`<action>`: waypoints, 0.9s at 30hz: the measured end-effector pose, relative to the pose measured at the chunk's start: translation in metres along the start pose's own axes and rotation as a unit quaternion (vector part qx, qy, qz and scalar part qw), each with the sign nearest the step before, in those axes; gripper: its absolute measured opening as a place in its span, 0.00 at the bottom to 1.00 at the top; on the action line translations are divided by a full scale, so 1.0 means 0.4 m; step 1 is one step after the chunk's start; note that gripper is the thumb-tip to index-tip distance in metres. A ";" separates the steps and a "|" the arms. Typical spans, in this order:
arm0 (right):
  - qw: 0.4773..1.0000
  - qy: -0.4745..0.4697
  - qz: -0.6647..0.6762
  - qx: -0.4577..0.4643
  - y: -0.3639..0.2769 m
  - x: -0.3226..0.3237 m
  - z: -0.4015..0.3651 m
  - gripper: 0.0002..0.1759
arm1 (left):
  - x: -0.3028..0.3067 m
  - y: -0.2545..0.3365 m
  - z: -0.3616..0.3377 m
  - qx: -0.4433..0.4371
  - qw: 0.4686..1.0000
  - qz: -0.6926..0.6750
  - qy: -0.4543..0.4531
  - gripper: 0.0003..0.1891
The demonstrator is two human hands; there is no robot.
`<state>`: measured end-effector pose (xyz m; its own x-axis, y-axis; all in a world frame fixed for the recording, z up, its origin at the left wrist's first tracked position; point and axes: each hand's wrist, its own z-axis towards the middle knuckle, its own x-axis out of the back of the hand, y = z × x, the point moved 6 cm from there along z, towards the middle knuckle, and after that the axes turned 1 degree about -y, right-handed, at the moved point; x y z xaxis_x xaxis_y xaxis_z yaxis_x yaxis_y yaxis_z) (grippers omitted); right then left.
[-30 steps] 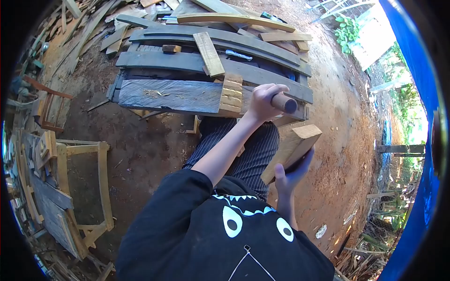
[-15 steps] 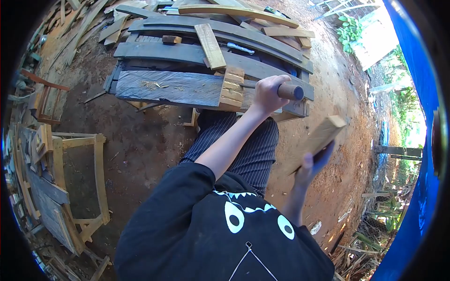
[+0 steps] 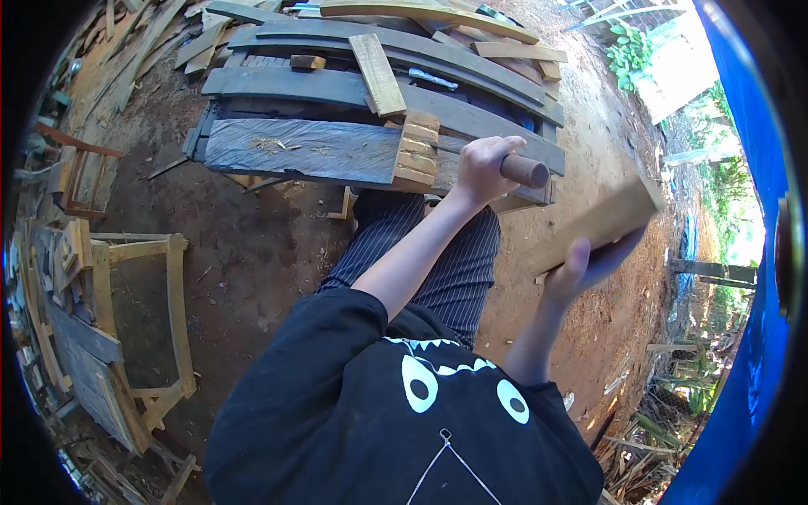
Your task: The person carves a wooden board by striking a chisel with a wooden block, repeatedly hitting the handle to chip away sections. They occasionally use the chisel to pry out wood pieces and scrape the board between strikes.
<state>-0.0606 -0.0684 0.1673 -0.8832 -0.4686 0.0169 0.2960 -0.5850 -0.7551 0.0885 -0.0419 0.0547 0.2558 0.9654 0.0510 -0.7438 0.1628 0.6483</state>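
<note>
My left hand (image 3: 480, 168) is closed around a chisel's round wooden handle (image 3: 526, 171). The chisel's blade points left at a pale notched wood block (image 3: 417, 151) lying on the dark plank bench (image 3: 303, 151). To the right, my right hand (image 3: 589, 263) grips a light wooden bar (image 3: 602, 225), held tilted in the air beside and below the handle's butt end, apart from it. My striped trouser legs (image 3: 438, 252) sit just under the bench edge.
Curved dark planks (image 3: 396, 59) and a loose pale board (image 3: 377, 74) are stacked on the bench behind the block. A wooden frame (image 3: 172, 320) and scrap timber lie on the dirt at left. Blue tarp (image 3: 749, 252) hangs at right.
My right hand has swung the wooden bar up and out to the right, away from the chisel handle. My left hand has stayed on the chisel at the block.
</note>
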 end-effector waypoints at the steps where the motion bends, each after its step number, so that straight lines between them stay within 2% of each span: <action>1: 0.997 -0.045 -0.057 -0.038 0.038 -0.017 -0.018 0.54 | 0.008 0.007 -0.004 -0.005 1.000 0.000 0.006 0.18; 3: 0.970 -0.132 -0.170 -0.113 0.098 -0.050 -0.050 0.54 | 0.020 0.021 -0.011 -0.016 1.000 -0.004 0.018 0.18; 4: 0.951 -0.167 -0.249 -0.074 0.071 -0.049 -0.033 0.55 | 0.019 0.024 -0.023 -0.018 1.000 0.003 0.008 0.17; 7: 0.939 -0.167 -0.293 -0.065 0.005 -0.035 -0.020 0.56 | 0.021 0.019 -0.045 -0.037 0.999 0.008 -0.001 0.15; 9: 0.986 -0.086 -0.134 -0.043 -0.020 -0.003 -0.031 0.56 | 0.033 0.032 -0.065 -0.055 0.998 -0.011 0.019 0.14; 11: 1.000 0.017 -0.012 0.000 -0.027 0.027 -0.066 0.56 | 0.043 0.034 -0.080 -0.049 0.998 -0.014 0.023 0.13; 12: 0.999 0.043 -0.012 -0.003 0.002 0.045 -0.098 0.56 | 0.051 0.037 -0.080 -0.046 0.999 -0.016 0.021 0.13; 15: 0.963 -0.133 -0.181 -0.148 0.089 -0.012 -0.143 0.55 | 0.078 0.048 -0.078 -0.039 0.999 -0.022 0.029 0.14; 16: 0.951 -0.143 -0.205 -0.182 0.069 -0.011 -0.139 0.56 | 0.082 0.051 -0.080 -0.037 0.998 -0.025 0.032 0.14; 19: 0.968 -0.114 -0.158 -0.157 0.036 0.023 -0.126 0.57 | 0.074 0.045 -0.090 -0.053 0.998 -0.019 0.029 0.12; 20: 0.981 -0.081 -0.124 -0.122 0.052 0.051 -0.133 0.58 | 0.072 0.041 -0.095 -0.045 0.998 -0.026 0.028 0.13; 23: 0.985 -0.057 -0.131 -0.097 0.021 0.082 -0.112 0.58 | 0.066 0.043 -0.101 -0.065 0.998 -0.015 0.018 0.13; 26: 0.983 -0.049 -0.144 -0.107 0.024 0.105 -0.122 0.58 | 0.052 0.063 -0.123 -0.115 0.991 -0.037 -0.054 0.13; 27: 0.982 -0.046 -0.145 -0.113 0.026 0.108 -0.125 0.58 | 0.061 0.068 -0.118 -0.109 0.992 -0.040 -0.046 0.13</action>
<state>-0.1141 -0.0616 0.1273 -0.8784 -0.3685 0.3043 -0.0608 -0.5453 -0.8360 0.0452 -0.0042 0.0378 0.3670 0.9266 0.0824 -0.8324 0.2876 0.4737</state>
